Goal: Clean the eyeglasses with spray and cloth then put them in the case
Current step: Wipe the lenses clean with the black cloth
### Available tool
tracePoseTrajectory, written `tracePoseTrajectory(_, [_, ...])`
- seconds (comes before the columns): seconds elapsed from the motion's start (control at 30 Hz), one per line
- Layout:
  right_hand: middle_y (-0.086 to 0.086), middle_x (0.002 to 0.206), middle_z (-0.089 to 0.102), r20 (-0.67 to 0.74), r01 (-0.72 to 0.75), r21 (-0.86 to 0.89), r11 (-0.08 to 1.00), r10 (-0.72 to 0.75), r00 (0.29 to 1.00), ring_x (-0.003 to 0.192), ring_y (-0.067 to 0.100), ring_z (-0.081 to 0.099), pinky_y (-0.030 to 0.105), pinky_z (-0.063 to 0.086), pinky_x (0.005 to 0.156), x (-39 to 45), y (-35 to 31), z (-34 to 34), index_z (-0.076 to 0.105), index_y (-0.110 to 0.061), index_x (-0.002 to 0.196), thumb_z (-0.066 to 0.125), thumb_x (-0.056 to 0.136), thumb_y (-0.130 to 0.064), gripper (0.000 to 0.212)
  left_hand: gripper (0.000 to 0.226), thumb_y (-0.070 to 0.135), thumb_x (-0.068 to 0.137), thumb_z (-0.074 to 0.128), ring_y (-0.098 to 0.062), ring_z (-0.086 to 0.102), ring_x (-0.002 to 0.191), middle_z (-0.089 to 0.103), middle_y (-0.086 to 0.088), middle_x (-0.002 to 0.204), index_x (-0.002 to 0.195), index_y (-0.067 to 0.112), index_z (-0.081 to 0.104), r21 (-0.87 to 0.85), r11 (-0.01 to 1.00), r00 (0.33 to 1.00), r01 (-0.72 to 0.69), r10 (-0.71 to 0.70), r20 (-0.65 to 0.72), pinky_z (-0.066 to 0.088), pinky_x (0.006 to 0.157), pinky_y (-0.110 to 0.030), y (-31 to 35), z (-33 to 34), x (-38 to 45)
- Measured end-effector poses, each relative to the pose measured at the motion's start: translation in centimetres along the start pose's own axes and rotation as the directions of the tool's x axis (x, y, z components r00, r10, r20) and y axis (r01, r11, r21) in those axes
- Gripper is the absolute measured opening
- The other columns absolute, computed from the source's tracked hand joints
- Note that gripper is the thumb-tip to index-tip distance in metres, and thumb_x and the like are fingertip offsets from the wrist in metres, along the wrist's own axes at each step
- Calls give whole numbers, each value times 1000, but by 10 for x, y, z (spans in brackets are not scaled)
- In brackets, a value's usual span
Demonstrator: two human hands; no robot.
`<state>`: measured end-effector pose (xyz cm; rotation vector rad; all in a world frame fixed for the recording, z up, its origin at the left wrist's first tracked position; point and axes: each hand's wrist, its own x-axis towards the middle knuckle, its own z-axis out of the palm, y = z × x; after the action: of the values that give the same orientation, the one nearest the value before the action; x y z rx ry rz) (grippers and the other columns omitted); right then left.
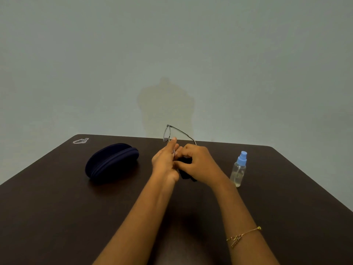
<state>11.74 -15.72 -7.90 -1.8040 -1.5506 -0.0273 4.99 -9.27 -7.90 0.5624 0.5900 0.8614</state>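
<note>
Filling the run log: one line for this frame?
step: wiping | left hand: holds glasses | right hand: cloth on glasses | case: shut | spray: upright on table

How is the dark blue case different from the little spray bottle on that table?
The case is dark navy and opaque; the spray bottle is clear with a light blue top. The case lies low and wide, zipped shut, while the spray bottle stands upright, tall and narrow. The case sits to the left of the hands, the spray bottle to their right. Both rest untouched on the dark table.
</note>
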Motion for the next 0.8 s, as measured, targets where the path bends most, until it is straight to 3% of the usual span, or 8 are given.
tracePoseTrajectory(0.13, [5,84,62,-136,18,-56,998,-26,990,79,15,53,28,44,73,1,1,-1,71,-10,85,61,82,-16,12,31,27,90,52,-21,60,86,60,-14,99,99,-3,55,-137,989,994,49,-34,106,54,63,-27,7,-2,1])
tracePoseTrajectory(0.2, [8,82,63,-250,-8,31,999,15,968,76,18,56,28,46,70,2,3,-4,70,-6,81,62,81,-13,11,53,37,94,40,-30,58,105,59,-21,115,121,-8,44,-307,940,976,147,-88,197,52,77,-35,11,-5,4])
tracePoseTrajectory(0.27, [5,78,62,-310,-31,150,988,77,948,70,11,56,16,44,67,2,5,-7,70,-5,77,64,80,-11,9,62,40,96,31,-38,49,119,55,-25,123,140,-3,20,-477,848,947,230,-83,309,49,87,-43,14,-10,6])
tracePoseTrajectory(0.33, [0,74,60,-334,-52,235,971,131,933,67,3,53,7,40,63,1,7,-9,70,-5,77,64,79,-9,7,58,39,97,27,-42,47,120,56,-26,118,144,10,7,-546,806,922,228,2,388,49,85,-48,14,-13,8])
tracePoseTrajectory(0.47, [0,77,63,-332,-92,351,932,216,918,72,9,56,14,44,67,-2,13,-16,71,-5,81,61,82,-10,11,41,36,95,32,-34,62,104,60,-14,118,134,24,32,-430,901,845,61,183,503,56,79,-47,13,-18,11])
tracePoseTrajectory(0.53, [4,82,66,-314,-118,431,895,271,910,77,12,58,20,47,71,-4,15,-19,71,-8,82,59,84,-11,12,36,33,93,37,-26,63,107,60,-5,122,128,27,42,-351,936,812,-21,221,540,55,82,-44,14,-22,13])
tracePoseTrajectory(0.63, [2,86,67,-257,-172,551,817,362,896,86,16,60,30,50,77,-7,19,-25,70,-18,79,57,85,-12,15,40,22,90,42,-19,61,110,64,0,118,130,28,42,-279,954,783,-106,253,568,55,84,-34,15,-29,16])
tracePoseTrajectory(0.8, [-3,82,70,-73,-310,602,736,437,897,83,14,62,31,51,78,-14,23,-30,70,-23,68,59,83,-14,20,58,11,68,65,-20,63,107,70,-2,110,122,27,50,-208,967,763,-150,247,597,56,78,-27,15,-35,19])
